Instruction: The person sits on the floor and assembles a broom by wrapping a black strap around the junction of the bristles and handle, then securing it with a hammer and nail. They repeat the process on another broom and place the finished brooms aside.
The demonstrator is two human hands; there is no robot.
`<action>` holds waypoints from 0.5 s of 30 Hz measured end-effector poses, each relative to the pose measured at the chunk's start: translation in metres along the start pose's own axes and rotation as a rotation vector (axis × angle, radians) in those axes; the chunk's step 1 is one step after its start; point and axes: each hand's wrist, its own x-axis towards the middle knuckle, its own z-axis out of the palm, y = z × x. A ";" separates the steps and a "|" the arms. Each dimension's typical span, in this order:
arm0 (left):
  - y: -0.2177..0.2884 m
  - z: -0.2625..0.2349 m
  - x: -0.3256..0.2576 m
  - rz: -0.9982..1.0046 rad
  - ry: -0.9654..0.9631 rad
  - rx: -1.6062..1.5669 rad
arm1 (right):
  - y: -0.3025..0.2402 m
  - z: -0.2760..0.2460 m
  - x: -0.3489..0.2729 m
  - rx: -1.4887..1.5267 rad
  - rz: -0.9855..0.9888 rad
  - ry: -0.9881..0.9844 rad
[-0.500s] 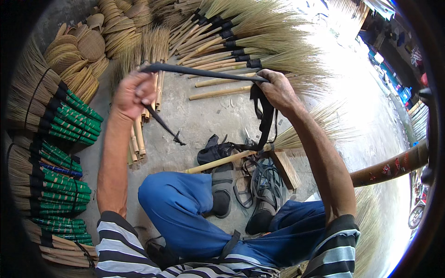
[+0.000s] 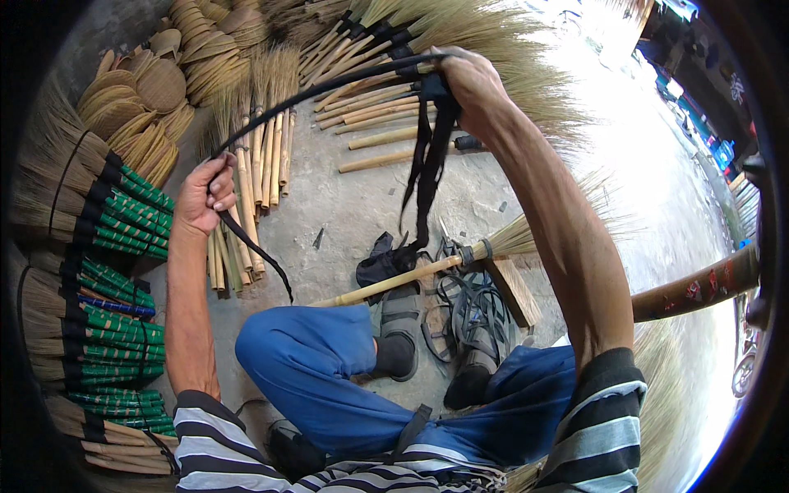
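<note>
A long black strip (image 2: 316, 85), rubber-like, arches between my two raised hands. My left hand (image 2: 205, 194) is closed round it, and its loose end dangles below toward my knee. My right hand (image 2: 475, 89) grips the strip's other end, far and to the right. Below that hand, more black strips (image 2: 427, 164) hang down to a black bundle (image 2: 385, 261) on the floor by my foot. A grass broom (image 2: 394, 279) with a bamboo handle lies across in front of my feet, its bristles pointing right. Dark bands wrap its neck.
Finished-looking brooms with green-wrapped handles (image 2: 123, 329) are stacked at the left. Woven baskets (image 2: 140, 90) pile up far left. More brooms (image 2: 386, 107) fan out at the back. A wooden block (image 2: 513, 292) and tangled black straps (image 2: 472, 308) lie near my feet. A thick brown pole (image 2: 699, 287) juts in from the right.
My right hand has risen away from me, lifting the hanging strips. My left hand has moved lower and left, and the strip between them now bows in a longer arc.
</note>
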 end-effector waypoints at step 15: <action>-0.070 0.073 0.031 -0.182 0.319 0.112 | 0.197 -0.063 -0.035 -0.866 0.080 -0.375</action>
